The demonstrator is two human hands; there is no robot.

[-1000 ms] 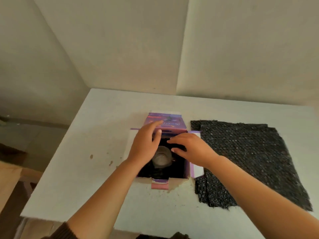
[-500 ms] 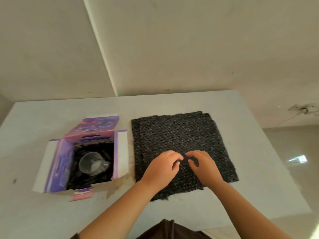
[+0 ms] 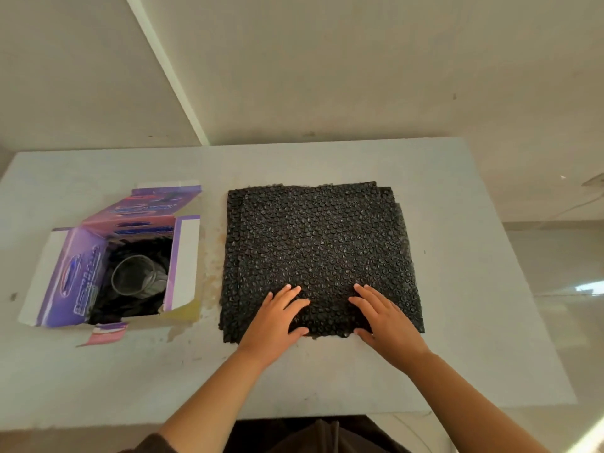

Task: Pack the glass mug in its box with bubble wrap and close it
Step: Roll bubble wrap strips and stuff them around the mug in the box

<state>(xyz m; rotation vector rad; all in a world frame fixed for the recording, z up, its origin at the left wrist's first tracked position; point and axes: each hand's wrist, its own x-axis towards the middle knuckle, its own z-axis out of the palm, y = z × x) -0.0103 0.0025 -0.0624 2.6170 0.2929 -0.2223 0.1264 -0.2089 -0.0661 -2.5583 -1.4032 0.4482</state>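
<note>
You are looking at one open box (image 3: 75, 276), one glass mug (image 3: 135, 274) sitting inside it, and one stack of black bubble wrap (image 3: 320, 243) whose offset edges are showing at least two sheets. Two hands are resting on it: left hand (image 3: 273, 325), right hand (image 3: 389, 325).

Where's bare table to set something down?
Free: table strip behind the box and bubble wrap; right of the wrap; near-left corner below the box. Crowded: narrow gap between box and wrap; near edge under left hand and right hand.

Soft even daylight, faint shadows, floor glare at right, wide-angle edge warp.
</note>
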